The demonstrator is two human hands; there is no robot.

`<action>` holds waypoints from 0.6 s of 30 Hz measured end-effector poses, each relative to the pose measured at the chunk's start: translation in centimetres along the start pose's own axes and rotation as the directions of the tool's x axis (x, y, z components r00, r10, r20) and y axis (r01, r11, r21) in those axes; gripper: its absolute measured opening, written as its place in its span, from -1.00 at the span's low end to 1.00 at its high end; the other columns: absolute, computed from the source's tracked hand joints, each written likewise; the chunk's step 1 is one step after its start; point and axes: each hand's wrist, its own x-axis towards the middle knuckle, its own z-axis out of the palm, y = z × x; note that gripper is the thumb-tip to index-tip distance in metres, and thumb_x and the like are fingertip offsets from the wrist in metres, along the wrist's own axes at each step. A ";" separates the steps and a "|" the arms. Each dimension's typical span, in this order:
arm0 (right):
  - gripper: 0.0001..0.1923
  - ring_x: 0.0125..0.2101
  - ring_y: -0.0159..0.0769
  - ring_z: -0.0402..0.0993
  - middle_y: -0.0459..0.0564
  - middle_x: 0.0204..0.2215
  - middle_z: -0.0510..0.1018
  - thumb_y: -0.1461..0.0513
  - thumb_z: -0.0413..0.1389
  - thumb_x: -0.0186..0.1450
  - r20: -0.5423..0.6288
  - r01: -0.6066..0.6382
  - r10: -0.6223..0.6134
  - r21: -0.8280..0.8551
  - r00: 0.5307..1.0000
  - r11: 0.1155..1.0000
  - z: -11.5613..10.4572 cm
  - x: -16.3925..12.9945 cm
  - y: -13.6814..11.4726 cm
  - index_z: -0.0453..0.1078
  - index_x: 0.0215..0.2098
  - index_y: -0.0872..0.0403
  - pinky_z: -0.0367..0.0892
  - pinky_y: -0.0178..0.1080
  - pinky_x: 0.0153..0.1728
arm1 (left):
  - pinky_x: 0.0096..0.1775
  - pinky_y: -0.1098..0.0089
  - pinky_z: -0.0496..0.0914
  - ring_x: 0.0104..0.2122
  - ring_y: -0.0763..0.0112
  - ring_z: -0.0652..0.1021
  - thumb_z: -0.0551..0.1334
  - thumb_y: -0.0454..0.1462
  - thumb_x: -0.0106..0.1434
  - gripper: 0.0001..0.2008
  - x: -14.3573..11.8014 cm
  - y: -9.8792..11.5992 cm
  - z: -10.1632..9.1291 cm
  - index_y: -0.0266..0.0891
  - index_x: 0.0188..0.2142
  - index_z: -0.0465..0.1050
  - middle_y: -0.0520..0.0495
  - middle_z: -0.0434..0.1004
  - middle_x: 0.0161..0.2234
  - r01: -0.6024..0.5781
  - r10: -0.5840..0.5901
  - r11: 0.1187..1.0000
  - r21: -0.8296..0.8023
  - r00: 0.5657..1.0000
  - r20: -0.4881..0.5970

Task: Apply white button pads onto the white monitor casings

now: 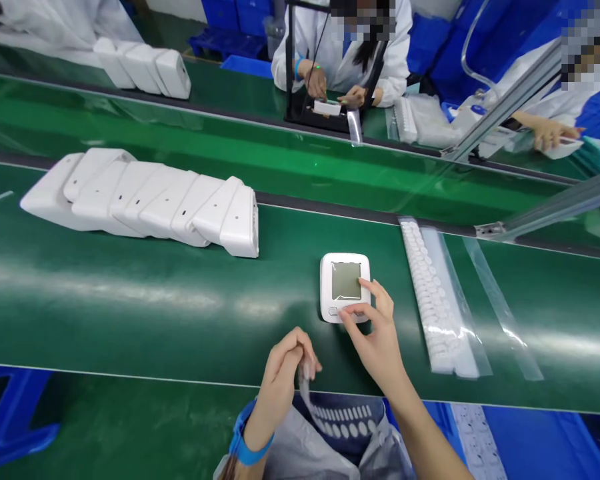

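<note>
A white blood-pressure monitor point(345, 285) with a grey screen lies on the green belt point(130, 307) in front of me. My right hand point(375, 333) rests its fingertips on the monitor's lower right corner, by the buttons. My left hand point(285, 380), with a blue wrist strap, pinches a thin clear strip point(307, 393) that hangs down toward a sheet of small white round stickers point(343, 420) in a bag at my lap.
A row of white monitor housings point(145, 200) leans together at the left. Strips of small white parts in clear sleeves point(437, 300) lie at the right. Across the belt, two people in white coats work; more housings point(145, 67) stand far left.
</note>
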 end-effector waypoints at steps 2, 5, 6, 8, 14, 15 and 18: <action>-0.85 0.33 0.08 0.01 0.05 0.25 0.29 0.15 0.18 0.34 0.023 -0.024 0.024 0.007 0.999 1.000 0.1 0.1 -0.2 0.49 -0.39 -0.01 0.14 0.25 0.22 | -0.55 0.49 0.15 -0.68 0.53 0.17 -0.05 -0.23 0.41 -0.67 0.2 0.2 0.0 -0.18 -0.47 0.27 0.19 0.08 -0.69 0.042 -0.043 0.999 0.014 0.999 0.029; -0.85 0.33 0.07 0.05 0.04 0.26 0.28 0.17 0.18 0.33 0.032 -0.032 0.032 0.007 0.999 0.999 0.1 0.2 -0.5 0.50 -0.39 -0.01 0.14 0.24 0.23 | -0.58 0.48 0.01 -0.69 0.53 0.11 -0.03 -0.16 0.45 -0.73 0.6 0.4 0.3 -0.19 -0.26 0.36 0.24 0.01 -0.68 0.046 -0.043 0.953 0.301 0.999 -0.015; -0.86 0.32 0.07 0.06 0.04 0.26 0.29 0.17 0.19 0.32 0.030 -0.030 0.030 0.005 0.999 1.000 0.1 0.3 -0.5 0.51 -0.40 -0.01 0.14 0.25 0.23 | -0.57 0.48 0.02 -0.69 0.53 0.16 -0.02 -0.15 0.45 -0.76 0.8 0.5 0.5 -0.19 -0.17 0.35 0.23 0.06 -0.67 0.041 -0.026 0.910 0.413 0.999 -0.043; -0.86 0.32 0.08 0.08 0.05 0.25 0.30 0.18 0.20 0.32 0.025 -0.027 0.027 0.000 0.999 1.000 0.1 0.4 -0.6 0.52 -0.41 -0.01 0.13 0.26 0.22 | -0.56 0.48 0.07 -0.68 0.51 0.25 0.01 -0.16 0.44 -0.78 1.3 0.5 0.9 -0.17 -0.05 0.31 0.23 0.14 -0.65 0.041 0.013 0.815 0.577 0.996 -0.090; -0.88 0.31 0.07 0.10 0.03 0.24 0.31 0.19 0.21 0.31 0.008 -0.024 0.024 0.011 1.000 1.000 0.4 0.6 -0.3 0.53 -0.40 -0.02 0.14 0.26 0.22 | -0.54 0.48 0.14 -0.68 0.46 0.36 0.05 -0.19 0.43 -0.78 2.5 0.2 1.6 -0.14 0.03 0.26 0.22 0.25 -0.63 0.012 0.072 0.641 0.767 0.995 -0.076; -0.89 0.32 0.07 0.10 0.03 0.25 0.31 0.19 0.21 0.31 0.008 -0.024 0.024 0.013 1.000 1.000 0.4 0.6 -0.3 0.53 -0.39 -0.02 0.14 0.26 0.22 | -0.54 0.47 0.14 -0.68 0.46 0.37 0.05 -0.20 0.43 -0.78 2.6 0.2 1.6 -0.14 0.03 0.26 0.22 0.27 -0.62 0.001 0.077 0.612 0.791 0.995 -0.061; -0.90 0.33 0.05 0.07 0.02 0.26 0.31 0.20 0.21 0.31 0.009 -0.022 0.022 0.015 1.000 1.000 0.4 0.4 -0.2 0.53 -0.38 -0.02 0.15 0.25 0.23 | -0.54 0.47 0.16 -0.67 0.44 0.40 0.05 -0.21 0.43 -0.79 2.9 0.2 1.6 -0.15 0.03 0.25 0.21 0.31 -0.61 -0.020 0.087 0.565 0.825 0.996 -0.036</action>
